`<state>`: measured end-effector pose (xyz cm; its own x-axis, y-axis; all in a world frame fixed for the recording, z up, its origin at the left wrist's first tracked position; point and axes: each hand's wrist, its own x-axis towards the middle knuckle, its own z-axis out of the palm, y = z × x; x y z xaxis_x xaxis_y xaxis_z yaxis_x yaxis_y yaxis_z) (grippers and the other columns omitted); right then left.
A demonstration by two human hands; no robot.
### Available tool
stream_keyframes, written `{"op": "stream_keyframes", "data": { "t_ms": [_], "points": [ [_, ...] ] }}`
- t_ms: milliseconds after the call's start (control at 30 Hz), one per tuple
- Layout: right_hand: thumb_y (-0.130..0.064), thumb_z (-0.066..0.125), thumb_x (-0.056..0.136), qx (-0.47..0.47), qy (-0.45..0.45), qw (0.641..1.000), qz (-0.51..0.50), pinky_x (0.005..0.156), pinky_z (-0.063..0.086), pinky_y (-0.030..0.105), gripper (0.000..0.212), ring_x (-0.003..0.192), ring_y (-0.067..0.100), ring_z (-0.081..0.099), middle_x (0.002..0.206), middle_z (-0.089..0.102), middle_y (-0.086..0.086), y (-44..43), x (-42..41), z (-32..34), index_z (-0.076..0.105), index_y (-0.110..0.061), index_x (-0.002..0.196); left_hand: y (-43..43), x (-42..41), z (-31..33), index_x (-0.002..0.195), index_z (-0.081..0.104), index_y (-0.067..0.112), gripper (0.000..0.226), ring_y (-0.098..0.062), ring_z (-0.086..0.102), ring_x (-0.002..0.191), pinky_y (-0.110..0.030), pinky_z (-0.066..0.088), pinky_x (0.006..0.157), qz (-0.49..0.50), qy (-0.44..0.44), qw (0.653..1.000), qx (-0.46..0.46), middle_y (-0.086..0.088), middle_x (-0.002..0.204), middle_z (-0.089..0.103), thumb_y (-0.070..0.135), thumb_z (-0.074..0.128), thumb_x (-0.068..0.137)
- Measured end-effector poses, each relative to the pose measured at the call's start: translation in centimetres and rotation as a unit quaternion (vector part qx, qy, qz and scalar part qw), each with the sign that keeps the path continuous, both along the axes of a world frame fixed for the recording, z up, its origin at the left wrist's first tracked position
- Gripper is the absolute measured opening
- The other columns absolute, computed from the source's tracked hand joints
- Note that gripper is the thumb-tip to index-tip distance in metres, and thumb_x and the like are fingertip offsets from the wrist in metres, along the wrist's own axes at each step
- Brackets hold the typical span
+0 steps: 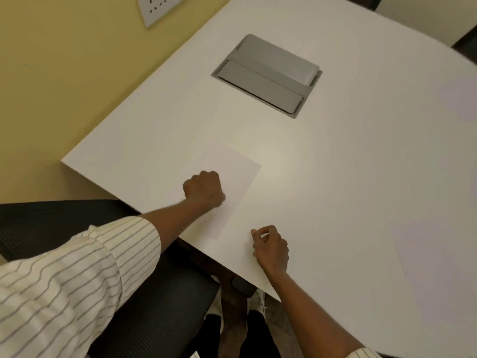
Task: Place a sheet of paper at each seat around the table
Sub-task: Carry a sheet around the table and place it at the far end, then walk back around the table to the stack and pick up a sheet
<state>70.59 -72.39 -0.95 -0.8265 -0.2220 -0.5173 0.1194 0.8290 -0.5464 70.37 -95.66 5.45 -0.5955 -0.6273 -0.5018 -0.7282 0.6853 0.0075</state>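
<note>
Striped sleeve [64,275] fills the near left of the view, over a black chair [154,293] drawn up at the table's near edge, and from it the left hand [204,189] reaches out over the white table [335,164]. That hand is curled into a loose fist and rests knuckles-up on the sheet of paper [232,177], over its left half; whether any fingertip pins the paper underneath cannot be told. The sheet lies flat just inside the near edge, in front of the chair, its long axis running from that edge away toward the grey cable hatch [268,76] set in the middle of the table. So this seat looks served, and I judge the step in hand to be a last settling of the sheet. Right of it, just beside the sheet's near right corner but not touching it, the right hand [271,248] sits on the bare table top, fingers bent inward with thumb and forefinger close together, holding nothing that can be seen. The left hand is plainly the nearer to the paper, being on it. Farther right, toward the table's right edge, a second pale sheet [438,254] seems to lie, blurred and hard to make out, well apart from both hands.
</note>
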Motion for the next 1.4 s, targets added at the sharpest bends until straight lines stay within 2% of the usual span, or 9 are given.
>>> {"op": "stream_keyframes", "data": {
  "t_ms": [100, 200, 333, 433, 533, 667, 833, 1100, 1400],
  "points": [
    [-0.049, 0.063, 0.103, -0.005, -0.001, 1.000, -0.010, 0.086, 0.063, 0.041, 0.024, 0.087, 0.020, 0.076, 0.097, 0.078, -0.003, 3.5, 1.7, 2.0, 0.068, -0.025, 0.107, 4.5, 0.0, 1.8, 0.118, 0.069, 0.014, 0.039, -0.033, 0.072, 0.110, -0.037, 0.051, 0.077, -0.063, 0.015, 0.997, 0.034, -0.007, 0.116, 0.071, 0.043, 0.072, 0.093],
    [-0.044, 0.065, 0.103, 0.008, 0.007, 1.000, -0.014, 0.079, 0.061, 0.035, 0.018, 0.083, 0.016, 0.074, 0.092, 0.076, -0.006, 7.6, 4.0, 3.4, 0.068, -0.027, 0.102, 8.7, 0.5, 2.7, 0.121, 0.067, 0.013, 0.043, -0.034, 0.070, 0.113, -0.039, 0.051, 0.081, -0.123, 0.027, 0.990, 0.062, -0.008, 0.122, 0.070, 0.047, 0.071, 0.094],
    [-0.039, 0.069, 0.102, 0.013, 0.017, 0.998, -0.060, 0.067, 0.051, 0.024, 0.012, 0.081, 0.011, 0.071, 0.089, 0.075, -0.008, 12.9, 7.4, 4.7, 0.070, -0.027, 0.100, 13.8, 0.9, 3.4, 0.114, 0.065, 0.014, 0.041, -0.032, 0.069, 0.104, -0.037, 0.045, 0.075, -0.193, 0.033, 0.975, 0.107, -0.007, 0.115, 0.069, 0.049, 0.071, 0.093],
    [-0.037, 0.072, 0.102, 0.015, 0.022, 0.995, -0.095, 0.062, 0.047, 0.019, 0.011, 0.079, 0.008, 0.070, 0.086, 0.074, -0.009, 16.2, 9.3, 5.3, 0.071, -0.026, 0.099, 17.7, 1.3, 3.3, 0.111, 0.063, 0.015, 0.042, -0.027, 0.058, 0.087, -0.036, 0.045, 0.072, -0.248, 0.028, 0.961, 0.118, 0.000, 0.090, 0.058, 0.053, 0.069, 0.094],
    [-0.033, 0.073, 0.101, 0.016, 0.022, 0.994, -0.110, 0.064, 0.053, 0.020, 0.009, 0.076, 0.008, 0.070, 0.081, 0.073, -0.010, 18.9, 10.9, 5.5, 0.071, -0.026, 0.095, 21.1, 2.1, 2.8, 0.106, 0.060, 0.017, 0.041, -0.025, 0.056, 0.084, -0.036, 0.046, 0.072, -0.293, 0.015, 0.948, 0.125, 0.005, 0.079, 0.045, 0.056, 0.069, 0.093],
    [-0.032, 0.075, 0.098, 0.005, 0.025, 0.986, -0.167, 0.065, 0.057, 0.029, 0.013, 0.071, 0.007, 0.068, 0.070, 0.069, -0.010, 23.8, 14.2, 5.5, 0.070, -0.029, 0.086, 27.4, 4.5, 2.0, 0.081, 0.051, 0.021, 0.042, -0.024, 0.059, 0.082, -0.036, 0.046, 0.068, -0.350, -0.004, 0.925, 0.151, 0.004, 0.082, 0.055, 0.056, 0.071, 0.090],
    [-0.034, 0.074, 0.095, -0.002, 0.017, 0.972, -0.235, 0.070, 0.060, 0.037, 0.010, 0.072, 0.008, 0.069, 0.070, 0.072, -0.007, 31.2, 19.5, 5.0, 0.072, -0.029, 0.086, 35.8, 9.4, 1.0, 0.116, 0.067, 0.017, 0.049, -0.030, 0.068, 0.106, -0.040, 0.054, 0.082, -0.432, -0.030, 0.884, 0.176, -0.006, 0.117, 0.071, 0.059, 0.072, 0.090],
    [-0.033, 0.073, 0.092, 0.010, 0.011, 0.953, -0.302, 0.068, 0.055, 0.038, 0.009, 0.071, 0.010, 0.067, 0.067, 0.067, -0.010, 45.5, 30.8, 4.4, 0.074, -0.026, 0.085, 50.4, 20.1, 0.9, 0.093, 0.069, 0.021, 0.038, -0.029, 0.074, 0.101, -0.040, 0.061, 0.082, -0.539, -0.067, 0.817, 0.192, -0.004, 0.104, 0.076, 0.059, 0.069, 0.090],
    [-0.033, 0.076, 0.091, 0.029, -0.028, 0.909, -0.415, 0.076, 0.056, 0.033, 0.008, 0.089, 0.015, 0.073, 0.079, 0.070, -0.013, 57.4, 42.5, 4.1, 0.077, -0.025, 0.090, 63.9, 28.2, -0.6, 0.110, 0.071, 0.022, 0.038, -0.029, 0.068, 0.116, -0.037, 0.055, 0.090, -0.643, -0.116, 0.737, 0.173, -0.006, 0.120, 0.074, 0.057, 0.070, 0.093]
  ]
}}
